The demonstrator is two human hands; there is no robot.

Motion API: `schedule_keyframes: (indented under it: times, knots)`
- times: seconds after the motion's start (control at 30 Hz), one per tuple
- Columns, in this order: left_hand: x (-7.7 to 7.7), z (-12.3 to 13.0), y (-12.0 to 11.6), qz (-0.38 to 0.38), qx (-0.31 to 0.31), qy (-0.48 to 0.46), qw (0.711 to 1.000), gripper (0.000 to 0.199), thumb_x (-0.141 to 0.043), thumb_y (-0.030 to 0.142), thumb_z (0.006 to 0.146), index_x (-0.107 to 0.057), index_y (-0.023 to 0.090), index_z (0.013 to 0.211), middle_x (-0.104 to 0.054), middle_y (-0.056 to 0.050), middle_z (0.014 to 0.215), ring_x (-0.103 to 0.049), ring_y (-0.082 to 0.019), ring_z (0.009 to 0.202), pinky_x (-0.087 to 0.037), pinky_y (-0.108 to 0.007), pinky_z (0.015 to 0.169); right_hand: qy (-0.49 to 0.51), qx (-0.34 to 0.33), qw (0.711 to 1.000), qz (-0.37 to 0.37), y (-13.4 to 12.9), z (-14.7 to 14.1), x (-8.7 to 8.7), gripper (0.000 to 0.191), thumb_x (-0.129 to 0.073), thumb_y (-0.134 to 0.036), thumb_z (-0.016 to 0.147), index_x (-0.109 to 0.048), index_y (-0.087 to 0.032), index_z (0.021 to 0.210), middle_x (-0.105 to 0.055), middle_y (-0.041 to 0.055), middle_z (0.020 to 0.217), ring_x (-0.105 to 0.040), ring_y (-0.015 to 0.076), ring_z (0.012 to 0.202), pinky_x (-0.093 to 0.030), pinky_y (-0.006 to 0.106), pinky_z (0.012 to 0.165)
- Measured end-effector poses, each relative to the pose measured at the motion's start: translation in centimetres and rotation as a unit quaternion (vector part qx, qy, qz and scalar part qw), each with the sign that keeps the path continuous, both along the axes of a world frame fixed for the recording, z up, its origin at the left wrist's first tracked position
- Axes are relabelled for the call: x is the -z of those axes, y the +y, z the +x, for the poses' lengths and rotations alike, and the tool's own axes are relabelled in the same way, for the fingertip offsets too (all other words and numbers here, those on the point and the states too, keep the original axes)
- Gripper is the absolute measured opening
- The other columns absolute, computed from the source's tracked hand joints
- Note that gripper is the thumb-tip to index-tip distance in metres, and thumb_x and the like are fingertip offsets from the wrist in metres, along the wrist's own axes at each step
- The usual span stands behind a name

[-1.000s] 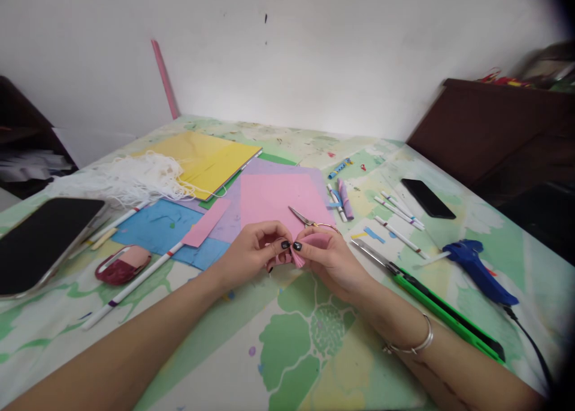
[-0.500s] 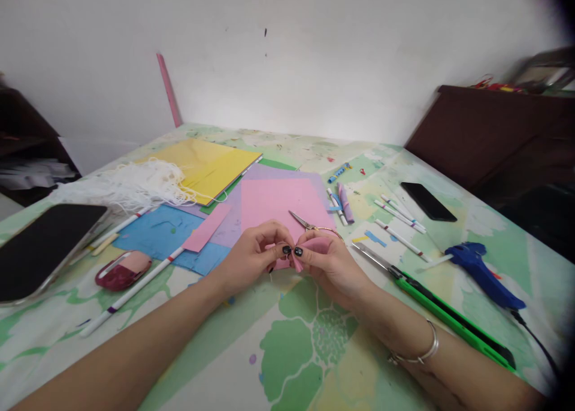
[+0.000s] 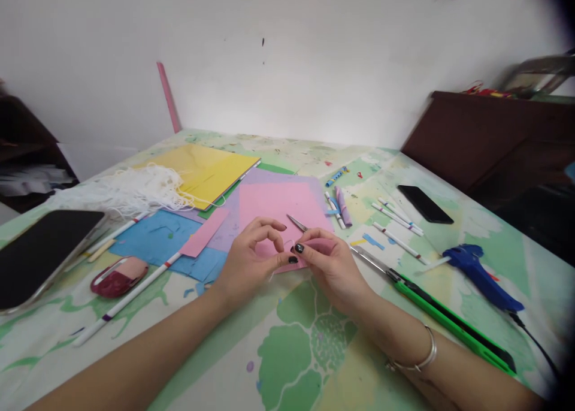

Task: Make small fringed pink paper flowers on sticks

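Note:
My right hand (image 3: 330,264) pinches a small folded piece of pink paper (image 3: 321,244) between thumb and fingers, which partly cover it. A thin white string (image 3: 288,244) loops at the fingertips. My left hand (image 3: 254,252) is beside it, its index finger lifted away from the thumb. The left thumb tip is close to the right fingertips; whether it touches the string I cannot tell. Behind the hands, scissors (image 3: 296,222) lie on a pink sheet (image 3: 274,201), their handles mostly hidden by my right hand.
At right lie a green cutter (image 3: 453,315), a blue glue gun (image 3: 480,273), a phone (image 3: 424,204) and several white paper sticks (image 3: 399,243). At left are white string (image 3: 148,183), yellow sheets (image 3: 215,165), blue paper (image 3: 148,237), another phone (image 3: 45,249) and a pink-and-maroon case (image 3: 119,277).
My left index finger has lifted off the thumb, and the left fingers have parted from the pink paper. My right hand keeps its pinch. The view has tilted up slightly.

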State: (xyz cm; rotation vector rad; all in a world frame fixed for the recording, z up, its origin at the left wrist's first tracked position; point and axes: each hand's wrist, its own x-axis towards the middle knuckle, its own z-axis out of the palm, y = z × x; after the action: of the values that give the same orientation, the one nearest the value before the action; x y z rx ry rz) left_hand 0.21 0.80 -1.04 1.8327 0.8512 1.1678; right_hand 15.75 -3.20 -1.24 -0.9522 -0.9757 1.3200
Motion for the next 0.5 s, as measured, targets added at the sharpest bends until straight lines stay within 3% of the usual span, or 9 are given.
schedule_keyframes:
  times: [0.23,0.5]
  knots:
    - [0.2,0.0,0.1,-0.044,0.033,-0.043,0.998,0.016,-0.073,0.028,0.069,-0.061,0.017,0.070,-0.060,-0.008,0.097,-0.055,-0.022,0.101,-0.039,-0.038,0.093,-0.070,0.012,0.997,0.034,-0.6,-0.1,-0.4,0.015,-0.073,-0.026,0.068,-0.062,-0.019,0.074,-0.065,0.0000,0.069,-0.061,0.0129,0.066,-0.049,0.026,0.063]
    - [-0.2,-0.1,0.1,-0.094,0.076,-0.083,0.989,0.014,-0.075,0.020,0.066,-0.063,0.016,0.071,-0.061,-0.004,0.084,-0.058,-0.018,0.086,-0.045,-0.032,0.082,-0.095,0.008,0.993,0.067,-0.7,-0.1,-1.1,0.013,-0.073,-0.025,0.068,-0.063,-0.020,0.074,-0.065,0.0002,0.075,-0.064,0.0137,0.070,-0.053,0.028,0.068]
